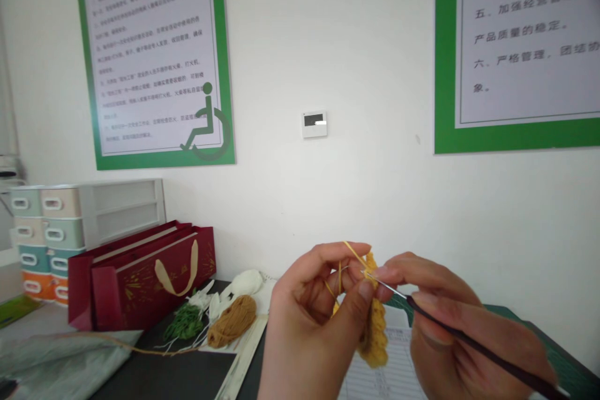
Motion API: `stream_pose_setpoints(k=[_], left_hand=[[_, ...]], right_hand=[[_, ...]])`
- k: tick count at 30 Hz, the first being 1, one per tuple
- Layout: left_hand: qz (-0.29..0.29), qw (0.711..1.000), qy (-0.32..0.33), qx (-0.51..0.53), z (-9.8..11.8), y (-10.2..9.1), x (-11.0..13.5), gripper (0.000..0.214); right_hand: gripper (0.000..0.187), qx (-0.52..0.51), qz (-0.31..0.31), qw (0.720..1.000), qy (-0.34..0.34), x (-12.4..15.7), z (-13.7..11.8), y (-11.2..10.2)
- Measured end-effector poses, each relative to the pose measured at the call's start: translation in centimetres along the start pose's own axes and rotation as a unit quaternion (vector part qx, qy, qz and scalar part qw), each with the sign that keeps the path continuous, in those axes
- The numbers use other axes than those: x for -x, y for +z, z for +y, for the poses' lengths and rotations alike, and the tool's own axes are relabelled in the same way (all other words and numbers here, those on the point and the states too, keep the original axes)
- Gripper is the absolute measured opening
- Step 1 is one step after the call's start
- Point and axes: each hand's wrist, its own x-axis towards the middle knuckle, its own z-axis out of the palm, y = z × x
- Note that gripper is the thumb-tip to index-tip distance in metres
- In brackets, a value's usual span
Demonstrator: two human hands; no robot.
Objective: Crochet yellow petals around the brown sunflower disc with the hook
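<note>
Mustard-yellow crochet strip (376, 340), edge seemingly scalloped

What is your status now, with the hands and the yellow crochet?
Left hand pinching crochet piece and yarn. Right hand holding hook, tip at piece. Red bag, brown yarn off left.

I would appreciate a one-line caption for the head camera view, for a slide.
Left hand holds yellow crochet work, right hand a crochet hook.
</note>
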Motion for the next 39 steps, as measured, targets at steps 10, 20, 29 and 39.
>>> stream_pose_setpoints(k=[10, 20, 29, 39], left_hand=[[-0.064, 0.996, -0.041, 0.047, -0.2, -1.0, -0.4, 0.030], [-0.087, 0.984, -0.080, 0.131, -0.1, -1.5, -0.9, 0.013], [-0.093, 0.983, -0.104, 0.123, -0.4, -1.4, -1.3, 0.029], [-0.005, 0.994, -0.059, 0.097, -0.8, 0.1, -1.0, 0.039]], right_hand=[[0.043, 0.019, -0.026, 0.998, 0.046, 1.1, 0.4, -0.1], [0.046, 0.042, -0.053, 0.997, 0.040, 0.4, -0.2, -0.6], [0.034, 0.067, -0.015, 0.996, 0.057, 1.5, 0.2, -0.5], [0.036, 0.028, 0.050, 0.997, 0.043, 1.0, -0.6, 1.1]])
